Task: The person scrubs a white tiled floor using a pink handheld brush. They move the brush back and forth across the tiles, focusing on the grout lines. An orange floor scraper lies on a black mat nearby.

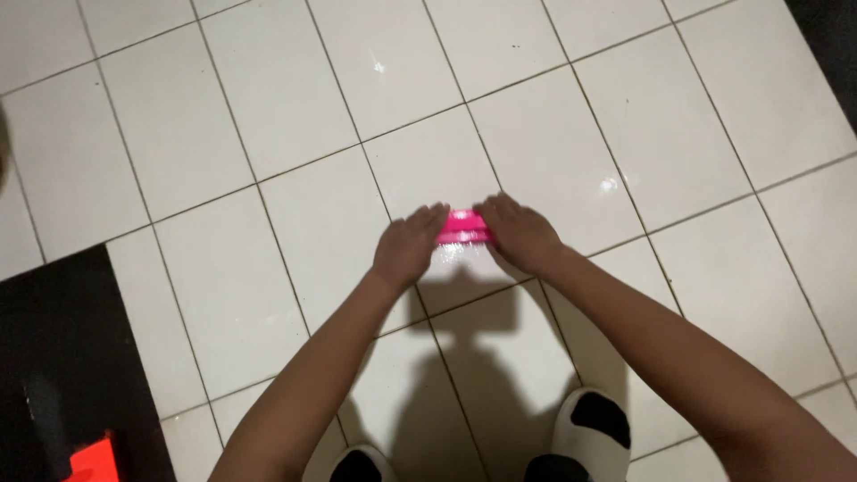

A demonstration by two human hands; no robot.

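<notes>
A small bright pink object (463, 228), flat and oblong, lies low over the white tiled floor (268, 107) in the middle of the view. My left hand (408, 245) grips its left end and my right hand (520, 234) grips its right end. Both sets of fingers curl over the ends, so only the pink middle part shows. What kind of thing it is cannot be made out. Both my arms reach down and forward from the bottom of the view.
My feet in white slippers with dark tops, one (593, 435) at right and one (361, 464) at left, stand at the bottom edge. A black area (62, 357) with a red thing (89, 460) fills the lower left corner. A dark strip (835, 45) runs along the top right.
</notes>
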